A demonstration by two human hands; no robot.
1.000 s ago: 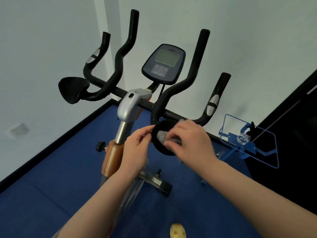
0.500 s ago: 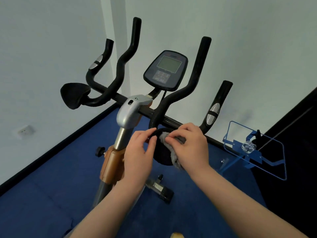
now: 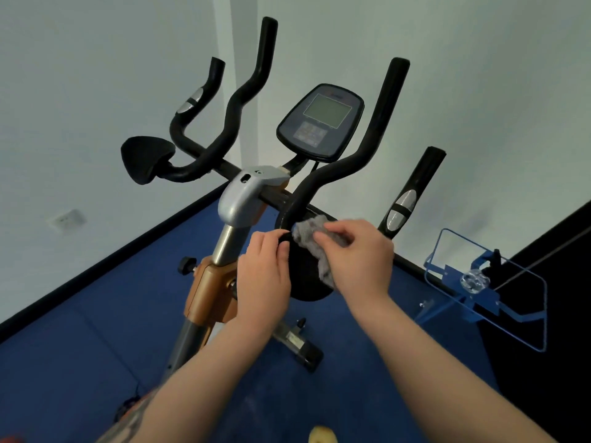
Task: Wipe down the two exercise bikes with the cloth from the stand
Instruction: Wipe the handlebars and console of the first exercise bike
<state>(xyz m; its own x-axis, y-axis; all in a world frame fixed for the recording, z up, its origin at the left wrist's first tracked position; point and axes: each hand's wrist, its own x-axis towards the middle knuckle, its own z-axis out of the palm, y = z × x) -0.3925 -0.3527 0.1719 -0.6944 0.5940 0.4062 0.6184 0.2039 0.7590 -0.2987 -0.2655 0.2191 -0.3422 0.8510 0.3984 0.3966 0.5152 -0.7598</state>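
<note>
An exercise bike [image 3: 238, 199] with black handlebars and a grey console [image 3: 320, 121] stands in front of me. Its right black elbow pad [image 3: 303, 276] is between my hands. My left hand [image 3: 263, 279] grips the pad's left rim. My right hand [image 3: 359, 257] presses a grey cloth [image 3: 307, 233] onto the pad's upper face. Part of the cloth hangs down under my right palm. The left elbow pad [image 3: 145, 158] sits untouched at the far left. Only one bike is in view.
A blue metal stand [image 3: 479, 289] with a wire frame is at the right, close to my right arm. Blue carpet [image 3: 80, 340] covers the floor, white walls meet in a corner behind the bike, and a wall socket [image 3: 67, 219] is at the left.
The view has tilted so the bike sits lower in frame. My right hand has slid the cloth up toward the pad's top edge; my left hand keeps its hold on the rim.
</note>
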